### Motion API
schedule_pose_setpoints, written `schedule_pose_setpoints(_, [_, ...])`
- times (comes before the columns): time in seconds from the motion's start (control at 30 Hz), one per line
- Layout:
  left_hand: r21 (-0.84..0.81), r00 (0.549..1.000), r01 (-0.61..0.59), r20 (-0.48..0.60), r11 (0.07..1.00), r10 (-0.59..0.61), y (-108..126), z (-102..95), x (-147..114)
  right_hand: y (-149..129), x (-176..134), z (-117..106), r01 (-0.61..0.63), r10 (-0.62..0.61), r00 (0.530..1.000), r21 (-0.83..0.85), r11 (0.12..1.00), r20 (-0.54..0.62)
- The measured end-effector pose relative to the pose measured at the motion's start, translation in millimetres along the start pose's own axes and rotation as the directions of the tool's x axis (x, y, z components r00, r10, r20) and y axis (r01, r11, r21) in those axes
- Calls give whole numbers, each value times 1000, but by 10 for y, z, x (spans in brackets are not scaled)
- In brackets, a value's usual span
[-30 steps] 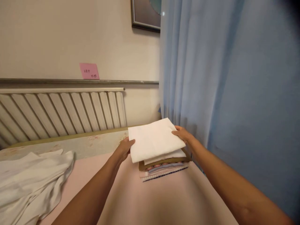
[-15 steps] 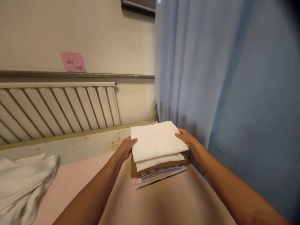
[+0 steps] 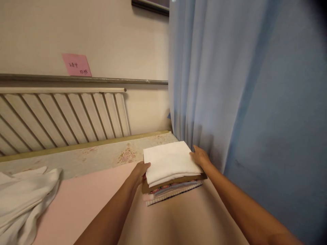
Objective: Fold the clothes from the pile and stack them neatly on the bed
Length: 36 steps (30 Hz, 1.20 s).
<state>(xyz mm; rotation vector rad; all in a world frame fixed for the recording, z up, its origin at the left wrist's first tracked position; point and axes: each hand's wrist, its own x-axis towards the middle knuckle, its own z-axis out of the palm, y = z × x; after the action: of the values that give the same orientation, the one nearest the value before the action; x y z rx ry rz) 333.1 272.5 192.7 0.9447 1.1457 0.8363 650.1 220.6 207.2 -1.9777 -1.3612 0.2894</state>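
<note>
A folded white cloth lies on top of a neat stack of folded fabric. Beneath it show a brown folded cloth, a dark patterned layer, and lighter pieces with a checked cloth at the bottom. My left hand holds the white cloth's left edge, thumb on top and fingers hidden underneath. At the right edge, my right hand pinches the same cloth near its far corner, its other fingers partly hidden.
A crumpled white garment lies at the left on the pink bed cover. A blue curtain hangs close on the right. Behind the bed are a radiator, a wall pipe and a pink note.
Both hands have lowered the white cloth onto the stack. Its near edge, lifted before, now lies flatter over the brown cloth.
</note>
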Motion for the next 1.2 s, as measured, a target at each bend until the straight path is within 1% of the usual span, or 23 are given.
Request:
schedule_pose_setpoints(0.03, [8, 1000, -1, -6, 1000, 1, 10, 3, 2, -124, 28, -29, 43, -44, 999, -47, 998, -25])
schedule_pose_setpoints(0.1, [23, 1000, -6, -17, 1000, 6, 18, 16, -4, -396, 69, -10, 141, -144, 989, -80, 987, -33])
schedule_pose_setpoints(0.17, [42, 1000, -11, -25, 999, 12, 14, 37, -17, -643, 70, 126, 255, -256, 967, -113, 960, 4])
schedule_pose_setpoints(0.23, [68, 999, -19, -33, 998, 22, 3, 52, -31, -796, 17, 353, 364, -350, 931, -200, 910, 102])
schedule_pose_setpoints(0.3, [106, 998, -35, -41, 994, 39, -9, 48, -40, -823, -83, 612, 414, -350, 903, -286, 864, 247])
schedule_pose_setpoints(0.33, [133, 998, -43, -47, 990, 50, -14, 36, -42, -795, -141, 732, 418, -331, 895, -303, 856, 300])
schedule_pose_setpoints(0.37, [165, 997, -52, -54, 985, 62, -14, 19, -44, -748, -196, 836, 416, -315, 891, -309, 855, 327])
schedule_pose_setpoints(0.43, [245, 991, -79, -84, 966, 103, 3, -16, -49, -634, -282, 987, 416, -315, 892, -317, 852, 324])
schedule_pose_setpoints(0.5, [328, 976, -126, -130, 936, 177, 50, -9, -62, -541, -318, 1064, 423, -336, 896, -333, 842, 290])
schedule_pose_setpoints(0.53, [356, 963, -158, -153, 921, 224, 82, 27, -70, -511, -321, 1082, 427, -346, 897, -341, 837, 274])
schedule_pose_setpoints(0.57, [396, 944, -203, -164, 895, 286, 114, 90, -79, -493, -317, 1090, 430, -354, 898, -349, 833, 262])
schedule_pose_setpoints(0.63, [507, 894, -316, -124, 802, 431, 162, 294, -87, -481, -306, 1090, 429, -362, 900, -361, 828, 242])
schedule_pose_setpoints(0.67, [651, 846, -396, -17, 648, 534, 167, 421, -82, -481, -304, 1085, 432, -365, 900, -366, 825, 239])
schedule_pose_setpoints(0.7, [760, 804, -454, 125, 465, 582, 154, 551, -68, -482, -305, 1078, 436, -370, 898, -370, 820, 239])
schedule_pose_setpoints(0.73, [820, 792, -472, 232, 325, 565, 122, 672, -45, -480, -311, 1070, 443, -374, 894, -370, 816, 245])
schedule_pose_setpoints(0.77, [851, 794, -473, 299, 229, 529, 74, 772, -15, -477, -319, 1063, 451, -379, 890, -368, 813, 255])
schedule_pose_setpoints(0.8, [873, 814, -453, 323, 181, 483, 13, 843, 22, -471, -329, 1060, 459, -383, 886, -364, 810, 263])
schedule_pose_setpoints(0.87, [893, 841, -416, 308, 169, 444, -128, 889, 97, -451, -349, 1072, 467, -389, 881, -353, 811, 270])
schedule_pose_setpoints(0.97, [911, 860, -372, 266, 177, 435, -309, 784, 161, -403, -363, 1141, 478, -415, 877, -348, 806, 244])
schedule_pose_setpoints(1.07, [921, 862, -353, 251, 166, 442, -406, 641, 141, -335, -353, 1235, 503, -463, 864, -348, 791, 196])
schedule_pose_setpoints(1.13, [921, 850, -361, 260, 147, 458, -439, 577, 94, -283, -339, 1285, 516, -490, 855, -354, 780, 167])
schedule_pose_setpoints(1.2, [917, 841, -374, 274, 136, 466, -466, 528, 15, -235, -328, 1318, 532, -519, 842, -393, 750, 150])
